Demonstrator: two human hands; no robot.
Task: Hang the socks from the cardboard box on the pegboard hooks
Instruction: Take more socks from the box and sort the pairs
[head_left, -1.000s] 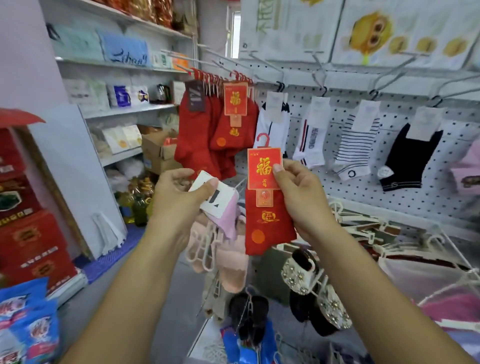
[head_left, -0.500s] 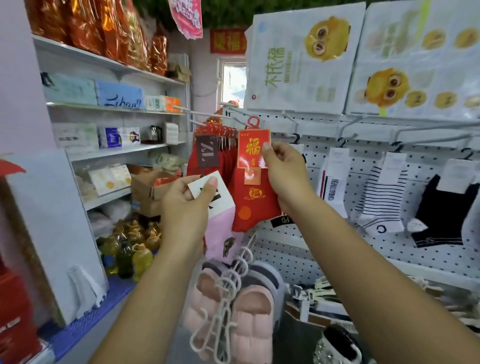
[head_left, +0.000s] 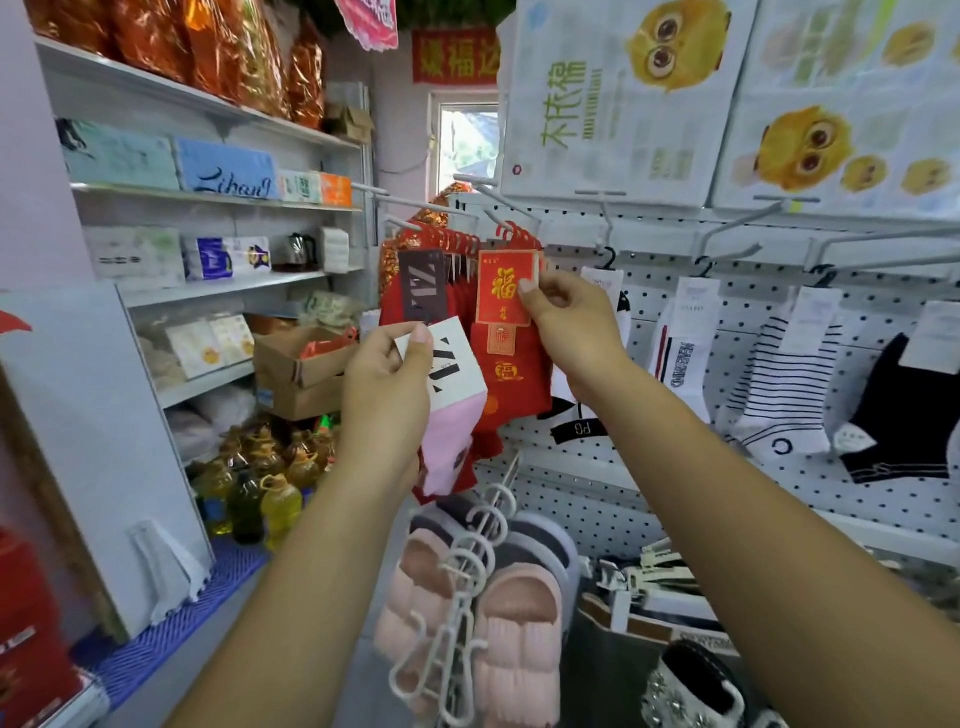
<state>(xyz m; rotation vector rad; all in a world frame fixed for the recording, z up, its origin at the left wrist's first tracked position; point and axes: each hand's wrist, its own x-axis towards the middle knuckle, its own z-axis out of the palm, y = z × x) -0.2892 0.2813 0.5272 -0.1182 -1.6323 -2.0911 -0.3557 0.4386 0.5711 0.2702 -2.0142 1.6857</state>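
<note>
The white dotted pegboard (head_left: 691, 467) fills the wall ahead, its hooks carrying striped, white and black socks. At the pegboard's left end the right hand (head_left: 571, 322) pinches the card of a red sock pair (head_left: 511, 374), raised against the row of red socks (head_left: 390, 306) hanging there. Whether its hanger sits on a hook I cannot tell. Just left of that, the left hand (head_left: 387, 374) grips the white card of a pink sock pair (head_left: 449, 441). Further left of the pegboard stand shelves (head_left: 208, 283) holding an open cardboard box (head_left: 296, 384). Pink slippers (head_left: 514, 623) hang below the pegboard and posters (head_left: 613, 104) above it.
</note>
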